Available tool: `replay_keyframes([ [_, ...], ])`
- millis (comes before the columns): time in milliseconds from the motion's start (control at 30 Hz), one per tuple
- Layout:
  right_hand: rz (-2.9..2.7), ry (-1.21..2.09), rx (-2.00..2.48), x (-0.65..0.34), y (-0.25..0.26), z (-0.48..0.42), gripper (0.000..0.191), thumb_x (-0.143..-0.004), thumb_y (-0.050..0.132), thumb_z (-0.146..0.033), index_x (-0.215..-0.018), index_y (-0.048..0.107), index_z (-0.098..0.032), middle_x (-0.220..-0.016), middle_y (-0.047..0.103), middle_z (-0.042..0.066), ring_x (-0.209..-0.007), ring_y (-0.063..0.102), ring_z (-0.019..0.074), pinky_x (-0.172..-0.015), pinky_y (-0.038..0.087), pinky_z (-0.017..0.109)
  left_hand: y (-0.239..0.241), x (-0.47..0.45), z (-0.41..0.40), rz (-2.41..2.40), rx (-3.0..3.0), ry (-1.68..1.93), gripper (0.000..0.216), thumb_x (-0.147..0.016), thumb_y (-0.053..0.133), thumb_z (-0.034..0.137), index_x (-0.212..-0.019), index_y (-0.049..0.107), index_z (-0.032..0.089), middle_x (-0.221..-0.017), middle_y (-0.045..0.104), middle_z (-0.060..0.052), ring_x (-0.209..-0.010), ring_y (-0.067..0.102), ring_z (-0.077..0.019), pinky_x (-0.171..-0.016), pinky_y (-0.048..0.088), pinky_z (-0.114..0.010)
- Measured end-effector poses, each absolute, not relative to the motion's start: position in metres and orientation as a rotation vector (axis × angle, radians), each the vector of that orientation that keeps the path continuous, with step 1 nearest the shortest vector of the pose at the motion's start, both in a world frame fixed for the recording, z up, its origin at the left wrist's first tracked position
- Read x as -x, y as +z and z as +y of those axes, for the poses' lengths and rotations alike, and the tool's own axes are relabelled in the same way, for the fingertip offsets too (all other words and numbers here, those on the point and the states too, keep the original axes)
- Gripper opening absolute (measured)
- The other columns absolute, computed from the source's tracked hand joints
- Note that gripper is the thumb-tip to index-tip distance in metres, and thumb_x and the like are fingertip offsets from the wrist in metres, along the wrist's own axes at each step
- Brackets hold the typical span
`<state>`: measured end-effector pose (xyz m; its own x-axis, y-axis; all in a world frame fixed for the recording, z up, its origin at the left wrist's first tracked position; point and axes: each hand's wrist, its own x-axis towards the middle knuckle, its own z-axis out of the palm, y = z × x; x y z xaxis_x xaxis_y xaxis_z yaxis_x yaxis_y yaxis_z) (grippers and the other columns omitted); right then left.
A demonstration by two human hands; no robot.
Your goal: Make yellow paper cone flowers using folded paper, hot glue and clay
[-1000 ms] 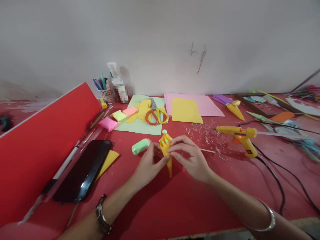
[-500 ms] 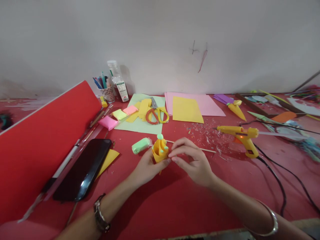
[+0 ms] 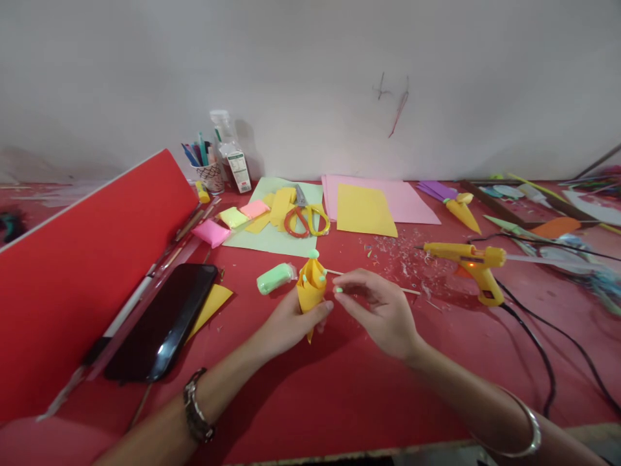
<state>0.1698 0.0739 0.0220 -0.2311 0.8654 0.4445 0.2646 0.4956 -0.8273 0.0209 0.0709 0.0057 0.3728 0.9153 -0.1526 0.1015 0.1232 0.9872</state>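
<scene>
My left hand [image 3: 291, 323] is wrapped round a yellow paper cone flower [image 3: 310, 294], which stands upright with its pointed end down. Small pale green clay dots sit on the flower's tips, the largest at the top. Just to its right, my right hand [image 3: 381, 310] pinches a small green clay ball [image 3: 339, 290] between thumb and fingertip, apart from the flower. Behind the left hand lies a packet of green clay [image 3: 275, 278] in clear wrap. A thin wooden stick [image 3: 406, 290] runs behind the right hand, partly hidden by it.
Scissors [image 3: 306, 220] lie on a pale green sheet [image 3: 269, 246] beside clay packets. A yellow glue gun [image 3: 468, 259], its light glowing, lies at right with its cable. A phone [image 3: 162, 323] and red board [image 3: 97, 272] are at left. A finished-looking purple-and-yellow paper piece [image 3: 458, 207] lies behind.
My right hand has drawn back slightly to the right, and the green ball in its fingers now shows. The flower has tipped more upright in my left hand, showing its pointed lower end.
</scene>
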Motion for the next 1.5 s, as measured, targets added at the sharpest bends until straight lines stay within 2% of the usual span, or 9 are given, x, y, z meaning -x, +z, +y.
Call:
replay_keyframes([
  [200,-1.760,0.710,0.918,-0.1699,0.0232,0.0705,0.007,-0.072,0.058,-0.016,-0.074,0.061,-0.022,-0.072,0.066,0.001,-0.066,0.062,0.0125,-0.062,0.052,0.026,0.0068,-0.0232,0.0700,1.042,-1.348,0.780,0.027,-0.071,0.046,0.042,-0.060,0.039,0.018,-0.047,0.042,0.006,-0.043,0.040,-0.0064,-0.043,0.033,-0.020],
  [400,-1.871,0.443,0.850,-0.1703,0.0264,0.0699,0.010,-0.071,0.060,-0.015,-0.074,0.063,-0.024,-0.070,0.065,0.000,-0.064,0.060,0.0130,-0.060,0.050,0.027,0.0050,-0.0259,0.0684,0.988,-1.345,0.806,0.023,-0.071,0.047,0.040,-0.068,0.038,0.018,-0.046,0.039,0.008,-0.041,0.036,-0.0061,-0.040,0.028,-0.019],
  [733,-1.883,0.331,0.830,-0.1678,0.0240,0.0707,0.010,-0.072,0.058,-0.012,-0.075,0.062,-0.020,-0.069,0.065,0.001,-0.063,0.059,0.0113,-0.058,0.050,0.024,0.0047,-0.0287,0.0675,0.956,-1.374,0.859,0.026,-0.072,0.049,0.042,-0.072,0.041,0.017,-0.050,0.038,0.008,-0.045,0.035,-0.0065,-0.044,0.029,-0.020],
  [1200,-1.907,0.378,0.812,-0.1659,0.0219,0.0710,0.008,-0.072,0.059,-0.010,-0.076,0.060,-0.016,-0.070,0.062,0.002,-0.064,0.057,0.0094,-0.059,0.049,0.021,0.0049,-0.0275,0.0677,0.948,-1.425,0.887,0.018,-0.074,0.048,0.035,-0.072,0.048,0.017,-0.051,0.042,0.005,-0.060,0.047,-0.0122,-0.056,0.038,-0.024],
  [1333,-1.896,0.416,0.796,-0.1669,0.0219,0.0712,0.014,-0.071,0.059,-0.012,-0.084,0.058,-0.016,-0.069,0.060,0.001,-0.061,0.056,0.0092,-0.058,0.048,0.021,0.0053,-0.0269,0.0678,0.938,-1.424,0.880,0.020,-0.075,0.047,0.036,-0.068,0.046,0.018,-0.047,0.041,0.006,-0.054,0.045,-0.0105,-0.052,0.036,-0.023],
  [1500,-1.901,0.398,0.827,-0.1670,0.0235,0.0720,0.010,-0.074,0.056,-0.011,-0.078,0.058,-0.020,-0.071,0.061,0.000,-0.065,0.057,0.0100,-0.059,0.048,0.022,0.0049,-0.0280,0.0683,0.910,-1.393,0.882,0.019,-0.074,0.047,0.036,-0.071,0.042,0.018,-0.049,0.039,0.007,-0.045,0.036,-0.0065,-0.045,0.030,-0.021],
])
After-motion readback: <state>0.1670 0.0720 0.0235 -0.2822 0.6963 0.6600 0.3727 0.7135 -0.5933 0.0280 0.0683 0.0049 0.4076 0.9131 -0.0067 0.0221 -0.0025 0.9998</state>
